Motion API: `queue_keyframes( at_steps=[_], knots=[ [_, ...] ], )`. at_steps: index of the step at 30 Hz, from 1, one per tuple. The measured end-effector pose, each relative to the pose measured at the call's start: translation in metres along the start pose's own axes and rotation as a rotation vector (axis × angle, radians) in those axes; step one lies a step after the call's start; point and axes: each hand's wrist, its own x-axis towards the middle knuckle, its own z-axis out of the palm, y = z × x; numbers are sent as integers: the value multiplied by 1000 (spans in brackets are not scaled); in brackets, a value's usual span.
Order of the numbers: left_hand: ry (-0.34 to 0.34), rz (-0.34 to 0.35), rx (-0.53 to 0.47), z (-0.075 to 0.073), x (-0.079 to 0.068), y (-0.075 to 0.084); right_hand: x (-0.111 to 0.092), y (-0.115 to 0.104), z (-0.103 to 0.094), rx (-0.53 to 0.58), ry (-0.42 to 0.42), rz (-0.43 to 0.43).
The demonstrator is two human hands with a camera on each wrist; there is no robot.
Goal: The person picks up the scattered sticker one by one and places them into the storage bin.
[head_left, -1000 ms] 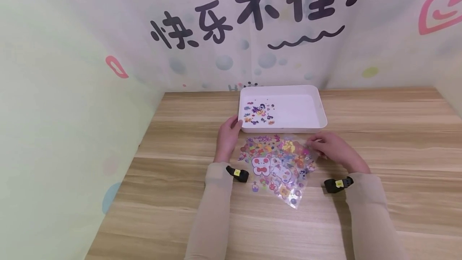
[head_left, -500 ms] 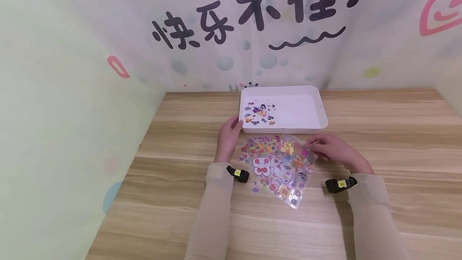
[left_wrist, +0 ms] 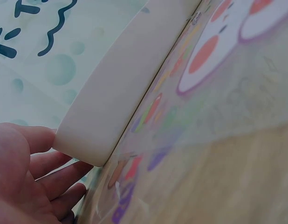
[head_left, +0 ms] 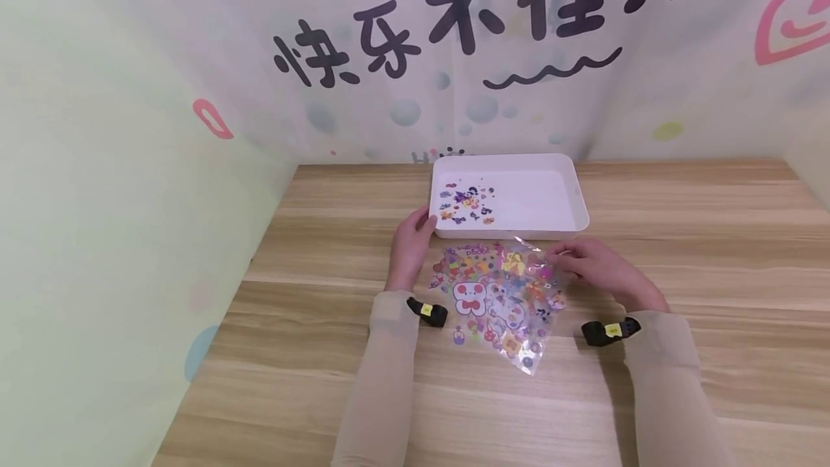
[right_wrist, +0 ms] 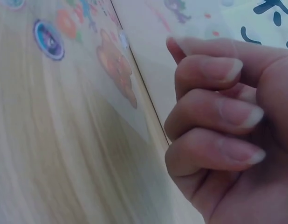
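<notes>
White tray [head_left: 532,200], one, on the wood-grain counter [head_left: 311,352], in front of a printed backdrop [head_left: 359,139]. Loose stickers [head_left: 468,200], a scattered cluster, lie inside it toward 9 o'clock; only the head view looks down into the tray and shows them. Left hand [head_left: 411,247], at the tray's 8 o'clock corner: the left wrist view gives the thumb at the rim and the other fingers bent around the corner, holding it, their tips partly hidden. Clear sticker film [head_left: 470,298], colour-printed, at 6 o'clock of the tray; the head view shows its whole spread, slanting to a point at 5 o'clock; whether one sheet or several overlapping, cannot tell. Right hand [head_left: 593,269], at the film's 2 o'clock edge: thumb and index finger pinch the film. The right wrist view adds the other three fingers curled in toward the palm, nails showing, plus an orange bear print [right_wrist: 117,70] and a round blue-purple print [right_wrist: 50,39] seen close. The left wrist view adds the tray's plain outer wall, the film lying just beside its foot. Black wrist devices, two, yellow-labelled, one per wrist [head_left: 426,312], appear in the head view alone.
</notes>
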Motion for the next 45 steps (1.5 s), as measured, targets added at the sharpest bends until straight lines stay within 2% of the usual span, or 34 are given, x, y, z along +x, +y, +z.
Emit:
queue_keyframes(
  at_steps=[7,18,24,28,45],
  knots=[
    [0,-12,2,0,1,0,-1,-1,0,14,-5,-17],
    [5,-37,21,-1,1,0,1,-2,3,142,14,-18],
    [5,-40,19,-4,-1,-1,2,-2,4,214,0,-57],
    [4,-35,6,-4,-1,-3,2,-1,3,230,1,-78],
    [1,-27,-5,-1,0,0,1,-5,6,290,39,-52]
  ],
)
